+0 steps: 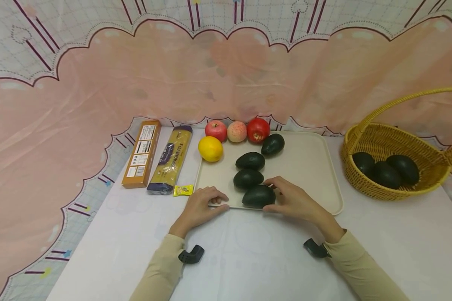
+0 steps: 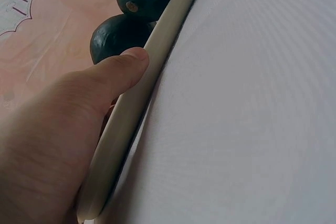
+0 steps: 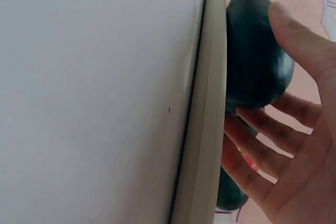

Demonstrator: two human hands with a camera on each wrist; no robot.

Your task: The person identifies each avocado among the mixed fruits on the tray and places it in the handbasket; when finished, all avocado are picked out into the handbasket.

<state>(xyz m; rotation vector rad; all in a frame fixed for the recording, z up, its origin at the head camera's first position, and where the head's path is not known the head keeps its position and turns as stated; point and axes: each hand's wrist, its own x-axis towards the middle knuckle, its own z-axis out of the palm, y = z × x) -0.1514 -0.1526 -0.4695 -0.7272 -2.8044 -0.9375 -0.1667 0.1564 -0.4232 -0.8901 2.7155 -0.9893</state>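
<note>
Several dark green avocados [image 1: 250, 161] lie on a cream tray [image 1: 305, 167], three of them stacked in a rough column towards its front edge. My right hand [image 1: 295, 200] holds the nearest avocado [image 1: 258, 196] by its right end. In the right wrist view the thumb lies against that avocado [image 3: 257, 51], with bent fingers at its other side. At the tray's front left edge is my left hand [image 1: 203, 207], its fingers loosely bent over the tray and holding nothing. The left wrist view shows its thumb [image 2: 131, 66] beside the tray rim [image 2: 134, 103].
A yellow wicker basket [image 1: 355, 179] with three avocados stands at the right. A lemon [image 1: 210, 149], an apple [image 1: 216, 131], a peach [image 1: 237, 131] and a pomegranate [image 1: 258, 130] sit at the tray's back left. Further left lie a spaghetti pack [image 1: 171, 161], an orange box [image 1: 142, 154] and a yellow packet [image 1: 183, 190].
</note>
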